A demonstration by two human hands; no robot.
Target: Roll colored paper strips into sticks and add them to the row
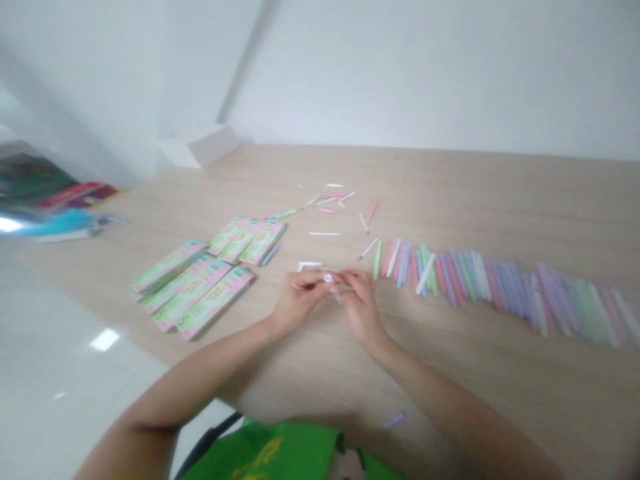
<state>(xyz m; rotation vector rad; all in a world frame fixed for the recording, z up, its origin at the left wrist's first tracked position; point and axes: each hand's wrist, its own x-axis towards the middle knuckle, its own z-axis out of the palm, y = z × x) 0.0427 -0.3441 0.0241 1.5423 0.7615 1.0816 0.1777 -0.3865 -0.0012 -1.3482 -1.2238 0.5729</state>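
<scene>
Fingers of my left hand [299, 298] are closed on a slim white pen [328, 279] in front of me, above the table. My right hand [364, 308] pinches it from the other side, fingertips almost meeting. A pale end of it sticks out below the fingers; blur hides the finer detail. Just beyond my left hand lie short white pen parts [310, 265]. To the right of my hands runs a long row of pastel pens [460, 277], in pink, white, green, blue and purple.
Several pink and green printed boxes [215, 303] lie at the left. Loose pen parts and refills [334, 198] are scattered farther back. One purple piece [395, 420] lies near the front edge. A white box [213, 145] stands by the wall on the wooden table [500, 207].
</scene>
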